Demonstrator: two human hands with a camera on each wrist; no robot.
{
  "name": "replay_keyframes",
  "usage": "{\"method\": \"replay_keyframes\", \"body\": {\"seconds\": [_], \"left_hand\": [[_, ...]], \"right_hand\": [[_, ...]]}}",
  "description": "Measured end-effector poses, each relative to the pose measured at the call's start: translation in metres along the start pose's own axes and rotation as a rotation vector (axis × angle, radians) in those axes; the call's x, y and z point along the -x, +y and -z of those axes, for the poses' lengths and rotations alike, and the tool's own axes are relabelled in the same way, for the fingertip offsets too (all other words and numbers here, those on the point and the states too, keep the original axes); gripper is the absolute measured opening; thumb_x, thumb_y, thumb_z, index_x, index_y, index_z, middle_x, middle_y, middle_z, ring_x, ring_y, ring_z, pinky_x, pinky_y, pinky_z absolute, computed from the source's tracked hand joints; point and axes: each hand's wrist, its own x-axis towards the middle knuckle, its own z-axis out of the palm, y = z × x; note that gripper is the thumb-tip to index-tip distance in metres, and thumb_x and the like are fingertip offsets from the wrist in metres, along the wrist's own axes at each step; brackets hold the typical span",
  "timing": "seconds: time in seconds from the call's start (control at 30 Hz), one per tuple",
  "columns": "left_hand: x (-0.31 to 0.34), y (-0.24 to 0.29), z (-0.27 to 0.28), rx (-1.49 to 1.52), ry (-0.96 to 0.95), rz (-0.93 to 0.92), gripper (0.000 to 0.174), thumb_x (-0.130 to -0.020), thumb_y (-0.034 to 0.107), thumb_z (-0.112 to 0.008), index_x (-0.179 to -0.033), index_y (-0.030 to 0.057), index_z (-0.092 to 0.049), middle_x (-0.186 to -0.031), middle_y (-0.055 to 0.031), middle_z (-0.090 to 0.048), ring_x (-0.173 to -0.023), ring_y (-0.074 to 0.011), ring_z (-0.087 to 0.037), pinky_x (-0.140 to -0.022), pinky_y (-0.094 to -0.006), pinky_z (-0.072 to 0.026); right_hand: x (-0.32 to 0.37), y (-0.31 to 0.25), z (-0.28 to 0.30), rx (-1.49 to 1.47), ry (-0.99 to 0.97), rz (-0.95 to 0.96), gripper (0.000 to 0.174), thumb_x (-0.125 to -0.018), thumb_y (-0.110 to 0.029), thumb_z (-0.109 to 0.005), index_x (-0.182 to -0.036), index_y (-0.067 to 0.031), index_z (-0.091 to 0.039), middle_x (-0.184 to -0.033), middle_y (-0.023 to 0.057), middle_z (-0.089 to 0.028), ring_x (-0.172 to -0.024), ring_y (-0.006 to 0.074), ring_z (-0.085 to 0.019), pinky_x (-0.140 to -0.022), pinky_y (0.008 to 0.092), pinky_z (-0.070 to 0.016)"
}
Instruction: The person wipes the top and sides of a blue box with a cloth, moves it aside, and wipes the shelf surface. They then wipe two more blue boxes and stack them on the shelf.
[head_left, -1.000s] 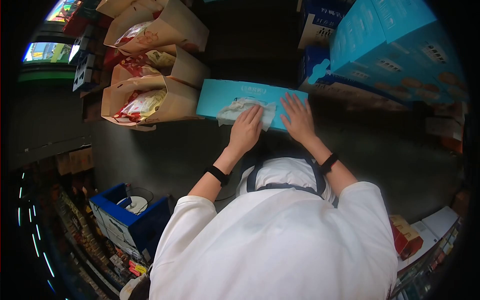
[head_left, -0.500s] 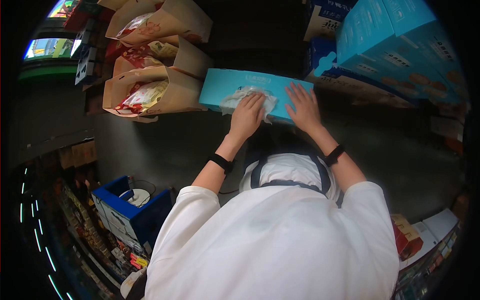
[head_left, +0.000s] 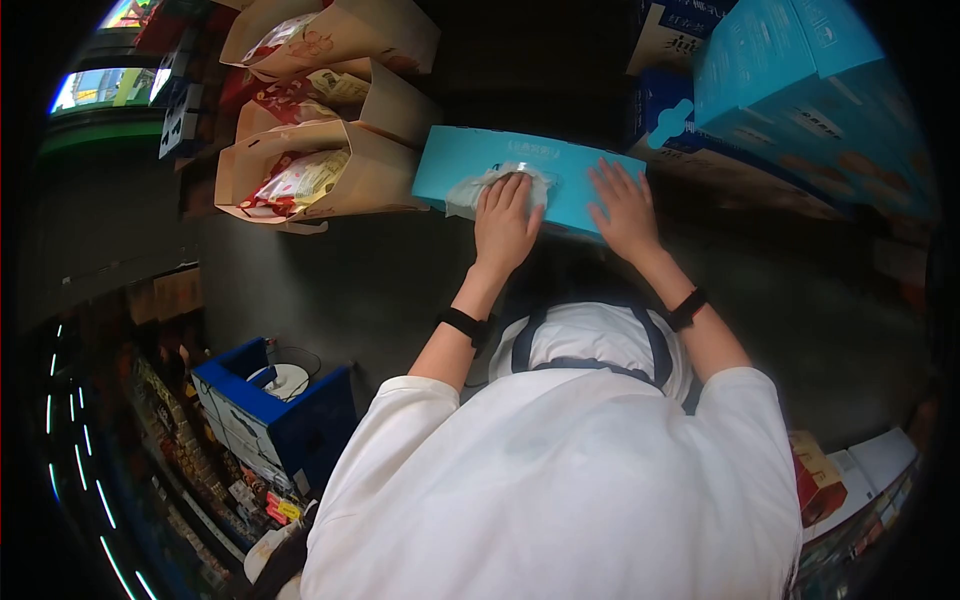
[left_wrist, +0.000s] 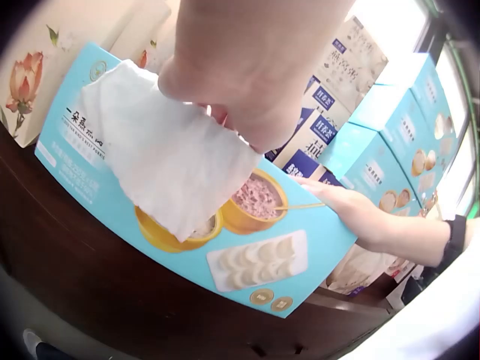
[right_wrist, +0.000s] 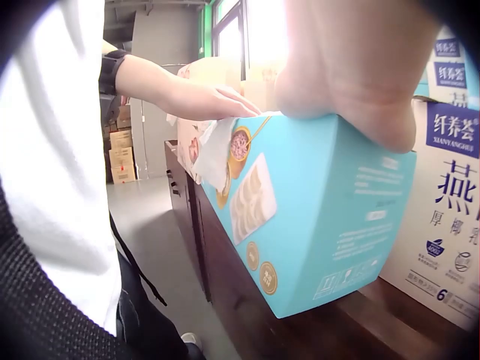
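A turquoise box (head_left: 575, 195) with food pictures on its front (left_wrist: 82, 176) lies on a dark wooden surface. On its top, my left hand (head_left: 507, 225) presses a white cloth or tissue (head_left: 463, 194), fingers stretched out; the cloth (left_wrist: 161, 150) hangs down over the front in the left wrist view. My right hand (head_left: 628, 212) rests flat on the right end of the box, fingers spread. From the right wrist view, the box (right_wrist: 322, 202) stands at the surface's front edge, with my left hand (right_wrist: 202, 101) beyond.
Paper bags (head_left: 375, 170) holding red and yellow packets stand left of the box. Turquoise cartons (head_left: 800, 90) and blue-and-white cartons (right_wrist: 442, 202) are stacked at the right. A blue stand (head_left: 290, 430) with a white reel is on the lower left.
The head view has shifted, so the box and bags appear higher and farther right. My left hand stays on the cloth and my right hand on the box end.
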Motion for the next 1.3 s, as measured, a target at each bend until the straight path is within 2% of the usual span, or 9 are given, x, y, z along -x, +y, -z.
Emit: {"method": "replay_keyframes", "body": {"seconds": [0.17,0.23,0.33,0.43,0.6,0.7,0.8,1.03,1.3], "left_hand": [[0.002,-0.031,0.017,0.353,0.0,-0.06,0.019,-0.082,-0.001,-0.06,-0.1,0.0023,-0.066,-0.106,-0.0092,-0.066,-0.1,-0.0285,-0.059,-0.085,-0.0363,-0.0481],[0.013,-0.045,0.024,0.556,-0.088,0.128,0.018,-0.084,0.0,-0.058,-0.1,0.0018,-0.066,-0.1,-0.0086,-0.068,-0.093,-0.0219,-0.062,-0.081,-0.0308,-0.0485],[0.022,-0.068,0.025,1.002,0.292,0.671,0.019,-0.092,0.007,-0.054,-0.106,0.0008,-0.064,-0.095,-0.0027,-0.064,-0.086,-0.0081,-0.057,-0.077,-0.0239,-0.0449],[0.009,-0.072,0.063,1.322,0.651,0.574,0.014,-0.095,0.006,-0.049,-0.103,0.0001,-0.059,-0.098,-0.0056,-0.064,-0.092,-0.0107,-0.059,-0.082,-0.0257,-0.0457],[0.007,-0.064,0.066,0.576,0.09,0.084,0.025,-0.092,0.001,-0.05,-0.115,0.0037,-0.058,-0.117,-0.0109,-0.063,-0.116,-0.0289,-0.055,-0.103,-0.0399,-0.0362],[0.02,-0.061,0.03,0.044,-0.171,0.068,0.04,-0.095,0.016,-0.046,-0.135,0.0129,-0.046,-0.144,-0.0109,-0.039,-0.136,-0.0359,-0.028,-0.111,-0.0475,-0.0199],[0.022,-0.066,0.021,-0.107,-0.21,0.111,0.047,-0.097,0.026,-0.04,-0.142,0.0134,-0.036,-0.15,-0.0125,-0.026,-0.139,-0.0361,-0.02,-0.111,-0.0493,-0.018],[-0.025,-0.099,0.002,-0.016,-0.11,0.276,0.05,-0.094,0.027,-0.04,-0.14,0.0064,-0.037,-0.148,-0.0182,-0.028,-0.137,-0.0351,-0.024,-0.11,-0.0493,-0.0206],[-0.047,-0.068,-0.021,-0.002,-0.147,0.102,0.05,-0.095,0.026,-0.039,-0.139,0.0034,-0.037,-0.147,-0.0164,-0.031,-0.137,-0.0304,-0.028,-0.111,-0.0469,-0.0226]], "right_hand": [[0.006,-0.006,0.005,-0.025,-0.006,0.003,0.051,-0.09,-0.03,-0.051,-0.138,-0.0132,-0.042,-0.145,0.0075,-0.036,-0.135,0.0263,-0.031,-0.111,0.05,-0.0182],[0.009,-0.007,0.007,-0.024,-0.004,-0.002,0.052,-0.09,-0.03,-0.051,-0.138,-0.013,-0.041,-0.146,0.0074,-0.036,-0.135,0.0266,-0.031,-0.111,0.0501,-0.0182],[0.013,-0.008,0.006,-0.02,-0.023,0.002,0.054,-0.09,-0.03,-0.051,-0.139,-0.013,-0.039,-0.147,0.0069,-0.034,-0.135,0.0269,-0.03,-0.112,0.05,-0.0181],[0.011,-0.007,0.007,-0.01,-0.02,0.014,0.054,-0.09,-0.03,-0.051,-0.14,-0.0133,-0.039,-0.147,0.0065,-0.032,-0.136,0.0266,-0.029,-0.112,0.0498,-0.018],[0.007,-0.006,0.008,0.004,-0.054,0.012,0.054,-0.09,-0.031,-0.052,-0.14,-0.0137,-0.039,-0.147,0.007,-0.033,-0.136,0.0267,-0.029,-0.112,0.0497,-0.0179],[0.008,-0.005,0.007,-0.001,-0.049,0.016,0.054,-0.09,-0.03,-0.051,-0.14,-0.0138,-0.038,-0.147,0.0072,-0.033,-0.136,0.0269,-0.029,-0.112,0.0499,-0.0177],[0.009,-0.008,0.011,-0.029,-0.065,0.003,0.054,-0.09,-0.03,-0.051,-0.14,-0.013,-0.038,-0.147,0.0074,-0.033,-0.136,0.0272,-0.029,-0.112,0.0501,-0.0177],[0.013,-0.008,0.011,-0.003,-0.055,0.03,0.055,-0.089,-0.028,-0.051,-0.139,-0.0113,-0.038,-0.147,0.0082,-0.033,-0.135,0.0278,-0.029,-0.112,0.0502,-0.0174],[0.007,-0.005,0.01,-0.001,-0.036,0.035,0.056,-0.087,-0.028,-0.053,-0.139,-0.0114,-0.039,-0.147,0.0077,-0.032,-0.136,0.0271,-0.029,-0.112,0.0496,-0.0175]]}}
